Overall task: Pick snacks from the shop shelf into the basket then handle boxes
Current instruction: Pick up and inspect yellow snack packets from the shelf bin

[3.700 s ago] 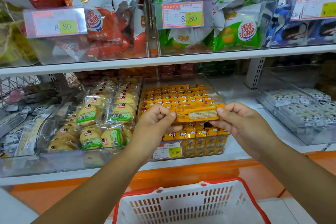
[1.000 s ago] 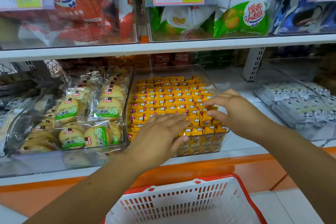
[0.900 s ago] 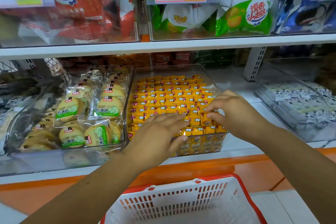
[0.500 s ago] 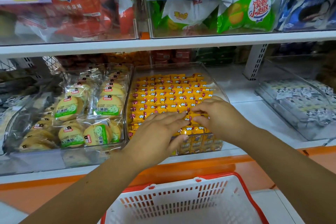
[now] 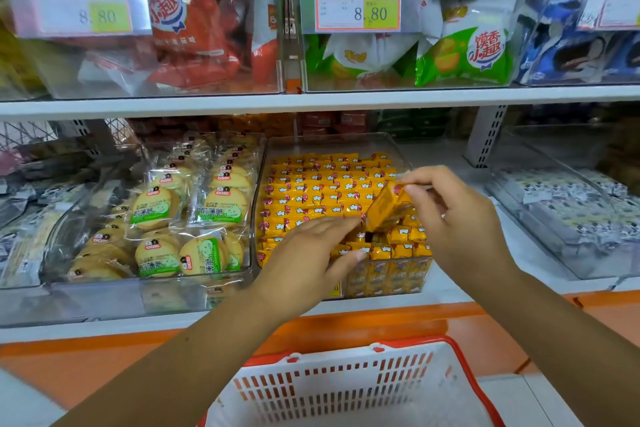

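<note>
**Yellow Packet Held Over Its Bin, Basket Below**

At the far left of the lower shelf (image 5: 104,329), a clear bin of round biscuit packs (image 5: 104,298) is seen. Just to its right, the left hand (image 5: 308,263) is laid palm down over the front rows of the yellow snack bin (image 5: 332,144). Its fingers are kept straight and close together, and nothing is gripped by it. The bin is filled with tightly packed rows of small yellow packets (image 5: 311,184).

One yellow packet (image 5: 381,206) is held tilted above the rows, towards the right side of the bin, with its lower end near the left fingertips. It is pinched at its upper end between the thumb and curled fingers of the right hand (image 5: 460,225).

Further right, a clear bin of black-and-white packs (image 5: 533,166) is placed well apart from both hands. Below the shelf edge, between the two forearms, a white basket (image 5: 346,388) with a red rim is positioned.
</note>
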`<state>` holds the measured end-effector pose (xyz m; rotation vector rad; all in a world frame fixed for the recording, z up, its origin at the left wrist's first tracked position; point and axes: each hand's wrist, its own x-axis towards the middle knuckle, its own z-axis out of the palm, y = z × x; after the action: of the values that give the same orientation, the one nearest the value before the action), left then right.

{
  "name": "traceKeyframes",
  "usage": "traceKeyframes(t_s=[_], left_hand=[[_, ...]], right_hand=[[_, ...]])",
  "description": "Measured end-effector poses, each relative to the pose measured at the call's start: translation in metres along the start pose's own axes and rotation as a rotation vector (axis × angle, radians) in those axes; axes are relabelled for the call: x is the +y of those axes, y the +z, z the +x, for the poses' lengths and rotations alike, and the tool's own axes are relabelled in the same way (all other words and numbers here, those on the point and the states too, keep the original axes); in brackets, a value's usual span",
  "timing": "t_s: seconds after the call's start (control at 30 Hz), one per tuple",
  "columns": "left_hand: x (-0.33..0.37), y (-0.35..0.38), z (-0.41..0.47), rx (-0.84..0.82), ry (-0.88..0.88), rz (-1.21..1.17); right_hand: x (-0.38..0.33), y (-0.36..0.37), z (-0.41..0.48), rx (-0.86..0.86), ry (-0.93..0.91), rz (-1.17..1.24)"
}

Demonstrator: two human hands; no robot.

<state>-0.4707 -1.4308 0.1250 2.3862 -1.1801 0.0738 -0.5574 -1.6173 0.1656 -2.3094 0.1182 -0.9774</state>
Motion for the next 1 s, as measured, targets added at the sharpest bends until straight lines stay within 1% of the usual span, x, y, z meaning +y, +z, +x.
traceKeyframes(t_s=[0.13,0.23,0.3,0.37,0.43,0.5,0.57,0.7,0.77,0.87,1.0], left_hand=[[0.011,-0.004,-0.008,0.067,-0.087,-0.242],[0.018,-0.011,-0.01,0.183,-0.192,-0.589],[0.02,-0.019,-0.01,0.233,-0.246,-0.762],[0.023,-0.026,-0.01,0.221,-0.314,-0.949],[0.024,-0.028,-0.01,0.177,-0.365,-1.079],[0.023,-0.029,-0.011,0.142,-0.389,-1.158],[0.02,-0.029,-0.011,0.154,-0.402,-1.211],[0.018,-0.031,-0.011,0.176,-0.409,-1.258],[0.017,-0.033,-0.011,0.17,-0.402,-1.284],[0.013,-0.037,-0.011,0.164,-0.401,-1.302],[0.011,-0.041,-0.013,0.142,-0.4,-1.307]], right_hand=[[-0.008,-0.011,-0.01,-0.002,0.139,0.369],[-0.012,-0.015,-0.011,-0.047,0.29,0.583],[-0.012,-0.016,-0.011,-0.078,0.375,0.679],[-0.013,-0.014,-0.012,-0.112,0.436,0.777],[-0.012,-0.013,-0.012,-0.142,0.484,0.844],[-0.012,-0.014,-0.011,-0.177,0.551,0.874],[-0.013,-0.015,-0.009,-0.228,0.606,0.882],[-0.01,-0.015,-0.011,-0.275,0.57,0.787],[-0.006,-0.016,-0.01,-0.285,0.565,0.846],[-0.004,-0.019,-0.007,-0.317,0.61,1.0],[-0.005,-0.018,-0.005,-0.337,0.649,1.071]])
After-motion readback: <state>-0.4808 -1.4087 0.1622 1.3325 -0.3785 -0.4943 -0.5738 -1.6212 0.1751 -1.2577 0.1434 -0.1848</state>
